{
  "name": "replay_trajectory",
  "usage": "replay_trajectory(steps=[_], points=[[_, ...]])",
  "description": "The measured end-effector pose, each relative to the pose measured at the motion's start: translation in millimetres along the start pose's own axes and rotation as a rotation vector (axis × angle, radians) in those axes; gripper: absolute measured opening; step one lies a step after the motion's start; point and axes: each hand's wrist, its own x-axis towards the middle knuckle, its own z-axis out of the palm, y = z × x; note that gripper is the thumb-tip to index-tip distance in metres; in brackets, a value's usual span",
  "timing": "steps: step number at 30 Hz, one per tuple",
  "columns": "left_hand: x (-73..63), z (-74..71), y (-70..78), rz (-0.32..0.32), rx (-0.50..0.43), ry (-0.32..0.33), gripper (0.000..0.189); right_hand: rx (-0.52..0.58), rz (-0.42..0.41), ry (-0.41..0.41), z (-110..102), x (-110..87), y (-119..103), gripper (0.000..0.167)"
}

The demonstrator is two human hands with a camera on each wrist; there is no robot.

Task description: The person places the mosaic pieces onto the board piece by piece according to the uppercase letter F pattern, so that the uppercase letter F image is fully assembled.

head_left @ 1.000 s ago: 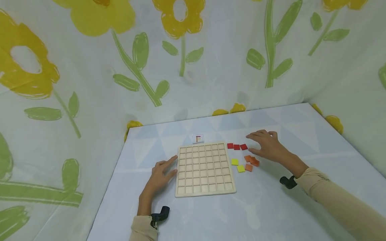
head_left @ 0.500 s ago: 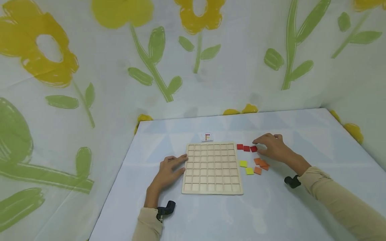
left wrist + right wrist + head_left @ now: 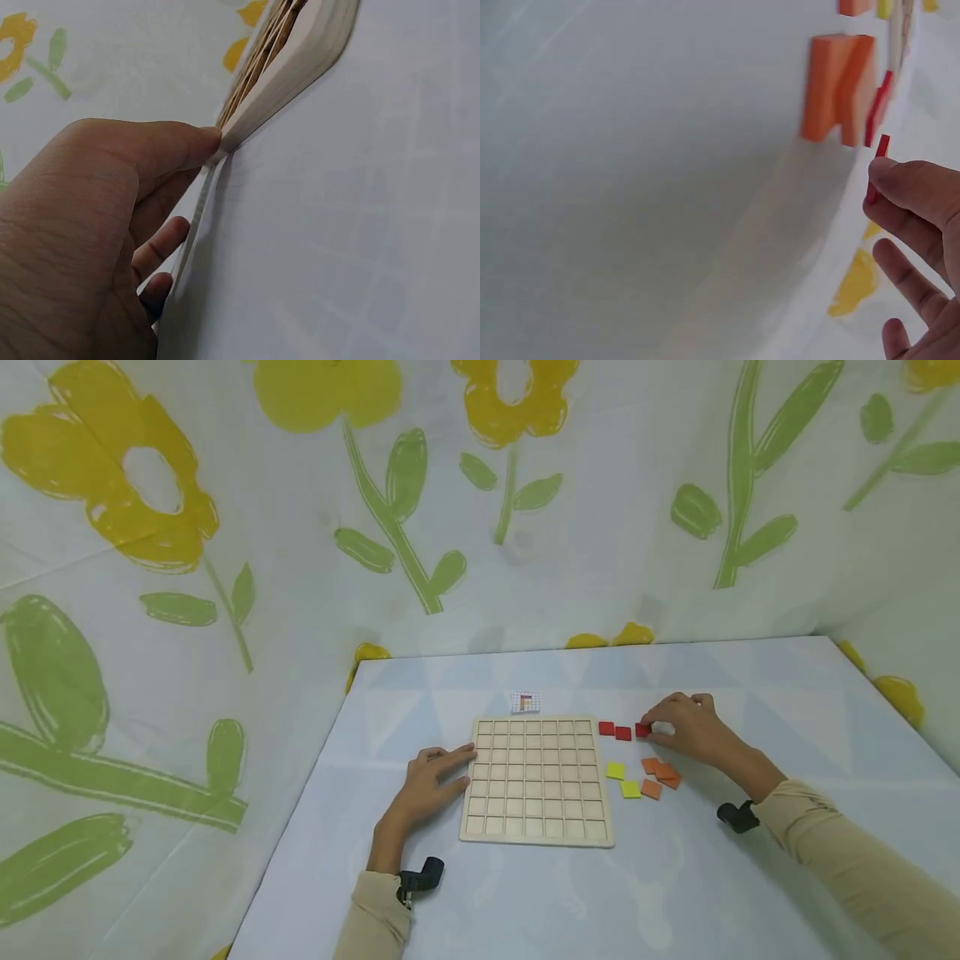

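My right hand (image 3: 692, 728) pinches a red square tile (image 3: 883, 145) between thumb and index finger, the other fingers spread apart in the right wrist view. Two more red tiles (image 3: 622, 733) lie to its left, beside the wooden grid board (image 3: 537, 841). Along the board's left edge my left hand (image 3: 429, 785) rests with thumb and fingers extended; the left wrist view has the thumb (image 3: 180, 139) touching the board's side. Square recesses in rows cover the board's face.
Right of the board lie two yellow tiles (image 3: 630, 789) and several orange tiles (image 3: 651, 789), some overlapping. Behind the board is a small card (image 3: 526, 702) printed with a coloured grid pattern. A flower-printed cloth (image 3: 570, 510) hangs behind the table.
My right hand has come down from above the table to the rightmost red tile and now pinches it. The left hand stays at the board's edge; the head view has shifted.
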Motion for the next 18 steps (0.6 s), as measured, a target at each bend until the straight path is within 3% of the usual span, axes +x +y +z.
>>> replay_trajectory(steps=[6,13,18], points=[[-2.6,-0.8,1.4,0.021,0.003,0.015,0.045,0.017,-0.041,0.080,-8,0.4,-16,0.027],[-0.1,2.1,-0.4,0.031,0.016,0.040,0.045,0.032,-0.143,0.135,-12,9.6,-42,0.026],[-2.8,-0.8,-2.1,0.009,0.030,0.001,0.046,0.072,-0.197,0.171,-4,15.3,-64,0.025]])
